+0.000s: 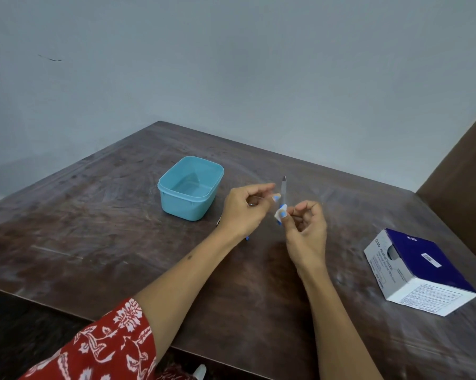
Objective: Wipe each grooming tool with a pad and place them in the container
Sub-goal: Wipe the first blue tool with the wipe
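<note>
Far left foreground: red sleeve [105,344] with white floral print, on the left arm. Dark wooden desk [94,229], worn and scuffed, set against a pale blue-grey wall [231,64]. Left of centre on the desk: light blue container [190,188], rectangular, lidless, upright, nothing visible inside it. Just right of the container, raised above the desk: left hand [245,208], fingers curled, thumb and forefinger reaching toward the grooming tool; something small and metallic shows within the curled fingers, too blurred to name. Beneath the left wrist, a small blue bit and a dark edge lie on the desk, mostly hidden. Between the hands: grooming tool [283,189], a slim metal blade pointing up, with a blue handle below; seems to be a nail file. White pad [280,213] wraps the handle at the lower end. Right hand [305,229] pinches the pad and tool between thumb and fingertips, other fingers curled in. Far right on the desk, well apart from the hands: white and dark blue box [420,272] of alcohol swabs, lying on its side.
</note>
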`<state>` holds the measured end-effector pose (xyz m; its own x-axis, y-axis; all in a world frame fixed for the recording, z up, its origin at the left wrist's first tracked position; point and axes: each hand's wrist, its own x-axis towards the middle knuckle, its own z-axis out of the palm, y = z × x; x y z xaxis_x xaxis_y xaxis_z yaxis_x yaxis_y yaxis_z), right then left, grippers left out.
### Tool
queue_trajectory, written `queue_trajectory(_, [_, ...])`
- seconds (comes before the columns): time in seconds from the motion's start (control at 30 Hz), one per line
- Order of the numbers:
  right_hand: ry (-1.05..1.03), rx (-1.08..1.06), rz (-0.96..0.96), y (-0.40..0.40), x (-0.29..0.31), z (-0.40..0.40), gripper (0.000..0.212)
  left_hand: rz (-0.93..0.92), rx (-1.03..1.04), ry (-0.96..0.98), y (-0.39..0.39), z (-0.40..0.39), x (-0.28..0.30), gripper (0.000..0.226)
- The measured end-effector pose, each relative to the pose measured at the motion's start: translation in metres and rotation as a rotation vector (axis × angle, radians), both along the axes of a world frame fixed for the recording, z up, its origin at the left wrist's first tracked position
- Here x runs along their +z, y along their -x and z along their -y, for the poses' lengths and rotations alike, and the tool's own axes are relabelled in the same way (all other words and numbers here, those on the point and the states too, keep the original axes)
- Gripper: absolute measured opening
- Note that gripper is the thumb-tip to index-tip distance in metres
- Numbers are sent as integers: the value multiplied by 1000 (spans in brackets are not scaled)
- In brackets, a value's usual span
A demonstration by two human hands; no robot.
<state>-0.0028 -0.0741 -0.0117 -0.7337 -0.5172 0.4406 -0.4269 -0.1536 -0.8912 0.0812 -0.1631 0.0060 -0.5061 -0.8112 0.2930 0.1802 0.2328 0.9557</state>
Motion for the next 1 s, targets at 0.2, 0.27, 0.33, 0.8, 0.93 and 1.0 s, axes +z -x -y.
queue_trajectory(0.2, [-73,26,-87,-3,1,0,26,-12,2,58,-2,1,0,20])
queue_trajectory(0.27, [-87,29,-81,-4,3,-1,23,-10,6,66,-2,2,0,15])
queue_trajectory(0.33, [-120,31,-90,-3,3,-2,21,-16,21,57,-2,4,-1,12])
queue_trajectory(0.8, [-260,70,-119,-6,-1,0,8,5,42,71,-3,9,-2,15])
queue_trajectory(0.93, [-269,49,-159,-6,-1,0,10,3,16,67,-4,10,-1,14])
queue_trajectory(1.0, [-254,45,-172,-7,-1,0,12,3,-8,63,-3,9,-1,13])
